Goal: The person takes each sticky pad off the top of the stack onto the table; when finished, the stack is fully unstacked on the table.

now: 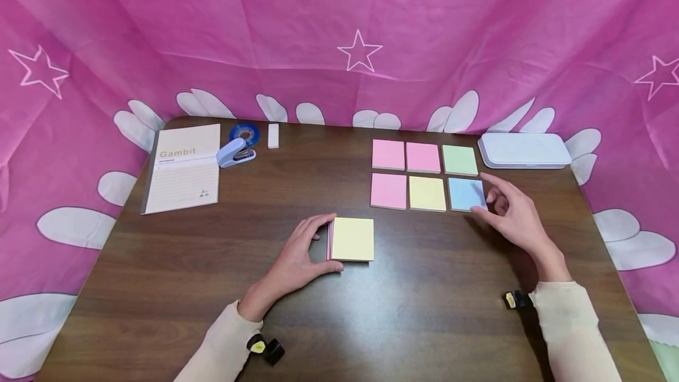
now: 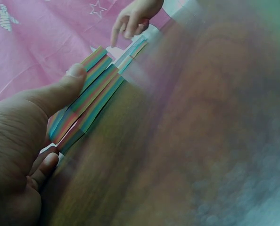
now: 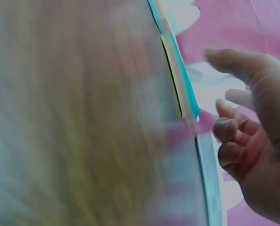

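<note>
- We see the left hand (image 1: 297,255) grasping a square stack of paper sticky-note pads with a yellow top (image 1: 352,239): fingers along its left side, thumb at the near edge. In the left wrist view, we see its layered sides striped in several colours.
- We see the right hand (image 1: 517,217) holding nothing, thumb and index finger spread, the other fingers curled loosely; in the right wrist view, a gap separates it from the pads.
- Just left of that hand's fingertips we find a square blue paper pad (image 1: 467,192).
- Further left of the right hand we see a square yellow paper pad (image 1: 427,194), then a square pink paper pad (image 1: 388,190).
- Beyond these, away from both hands, we count a square green paper pad (image 1: 460,160) and two more pink pads (image 1: 422,158).
- Beyond the right hand we see a long white rounded case (image 1: 525,151).
- Well beyond the left hand, leftward, we see a pale notebook (image 1: 185,178) and a light-blue stapler (image 1: 231,153).
</note>
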Demonstrator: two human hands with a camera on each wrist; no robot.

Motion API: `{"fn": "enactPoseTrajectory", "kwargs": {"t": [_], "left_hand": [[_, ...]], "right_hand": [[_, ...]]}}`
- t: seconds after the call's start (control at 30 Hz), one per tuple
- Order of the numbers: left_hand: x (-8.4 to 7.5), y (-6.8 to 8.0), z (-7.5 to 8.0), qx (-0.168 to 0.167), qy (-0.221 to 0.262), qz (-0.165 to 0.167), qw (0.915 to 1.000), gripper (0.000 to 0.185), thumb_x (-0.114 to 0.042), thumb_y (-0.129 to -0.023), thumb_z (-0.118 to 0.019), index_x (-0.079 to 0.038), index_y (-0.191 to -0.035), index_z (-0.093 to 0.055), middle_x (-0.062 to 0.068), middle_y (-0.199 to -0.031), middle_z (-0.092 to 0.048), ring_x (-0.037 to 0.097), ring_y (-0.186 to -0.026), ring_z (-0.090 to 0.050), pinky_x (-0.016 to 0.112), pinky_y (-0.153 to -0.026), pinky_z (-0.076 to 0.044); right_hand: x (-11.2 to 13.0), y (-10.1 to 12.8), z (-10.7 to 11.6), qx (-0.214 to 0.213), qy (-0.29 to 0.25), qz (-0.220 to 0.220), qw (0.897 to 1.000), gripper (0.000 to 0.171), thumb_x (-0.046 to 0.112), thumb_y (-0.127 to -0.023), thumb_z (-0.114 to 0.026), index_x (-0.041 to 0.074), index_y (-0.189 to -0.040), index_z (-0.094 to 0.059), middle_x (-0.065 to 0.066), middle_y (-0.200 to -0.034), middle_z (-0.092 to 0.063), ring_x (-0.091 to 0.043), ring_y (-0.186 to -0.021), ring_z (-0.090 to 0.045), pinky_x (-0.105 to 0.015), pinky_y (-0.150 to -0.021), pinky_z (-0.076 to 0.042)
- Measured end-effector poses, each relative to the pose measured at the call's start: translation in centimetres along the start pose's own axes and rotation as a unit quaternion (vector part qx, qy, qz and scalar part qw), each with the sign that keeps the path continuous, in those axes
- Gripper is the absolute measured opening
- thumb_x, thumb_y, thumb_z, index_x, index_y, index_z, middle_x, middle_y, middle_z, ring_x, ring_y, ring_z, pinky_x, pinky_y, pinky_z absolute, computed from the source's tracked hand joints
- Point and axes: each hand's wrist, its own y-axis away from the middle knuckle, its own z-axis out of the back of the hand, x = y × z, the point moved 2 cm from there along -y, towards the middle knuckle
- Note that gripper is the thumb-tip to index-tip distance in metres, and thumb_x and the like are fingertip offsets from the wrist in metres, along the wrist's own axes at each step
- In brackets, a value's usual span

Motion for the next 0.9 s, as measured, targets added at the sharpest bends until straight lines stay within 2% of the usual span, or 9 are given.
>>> {"fn": "enactPoseTrajectory", "kwargs": {"t": [0.1,0.27,0.6,0.9], "left_hand": [[0.0,0.0,0.0,0.003,-0.005,0.0,1.0,0.107,-0.031,-0.08,-0.104,-0.017,-0.169,-0.045,0.004,-0.166,-0.051,0.025,-0.146,-0.051,0.049,-0.112,-0.053],[-0.1,0.0,0.1,0.006,-0.015,0.005,0.9998,0.11,-0.031,-0.08,-0.104,-0.017,-0.171,-0.043,0.007,-0.166,-0.05,0.028,-0.146,-0.051,0.053,-0.113,-0.052],[-0.4,0.0,0.1,0.002,-0.028,0.007,0.9996,0.103,-0.028,-0.083,-0.102,-0.013,-0.169,-0.048,0.007,-0.164,-0.051,0.026,-0.135,-0.058,0.051,-0.109,-0.055],[-0.4,0.0,0.2,-0.007,-0.026,0.006,0.9996,0.098,-0.028,-0.082,-0.103,-0.013,-0.165,-0.052,0.007,-0.16,-0.054,0.024,-0.131,-0.06,0.048,-0.107,-0.056]], "right_hand": [[1.6,0.0,-0.5,-0.024,-0.015,0.028,0.999,0.07,-0.003,-0.086,-0.093,0.006,-0.15,-0.066,-0.005,-0.093,-0.061,-0.011,-0.071,-0.05,-0.016,-0.063,-0.038],[4.6,0.2,-1.9,-0.023,-0.023,0.07,0.997,0.067,-0.003,-0.084,-0.093,0.005,-0.146,-0.069,-0.001,-0.09,-0.062,-0.011,-0.066,-0.051,-0.017,-0.06,-0.039],[9.4,0.6,-6.3,0.032,-0.039,0.129,0.99,0.063,0.008,-0.085,-0.096,0.004,-0.143,-0.071,0.006,-0.087,-0.062,-0.006,-0.068,-0.049,-0.022,-0.062,-0.041],[13.3,0.7,-10.4,0.091,-0.051,0.136,0.985,0.072,0.026,-0.083,-0.1,0.009,-0.145,-0.07,0.006,-0.085,-0.063,-0.004,-0.068,-0.048,-0.026,-0.063,-0.043]]}}
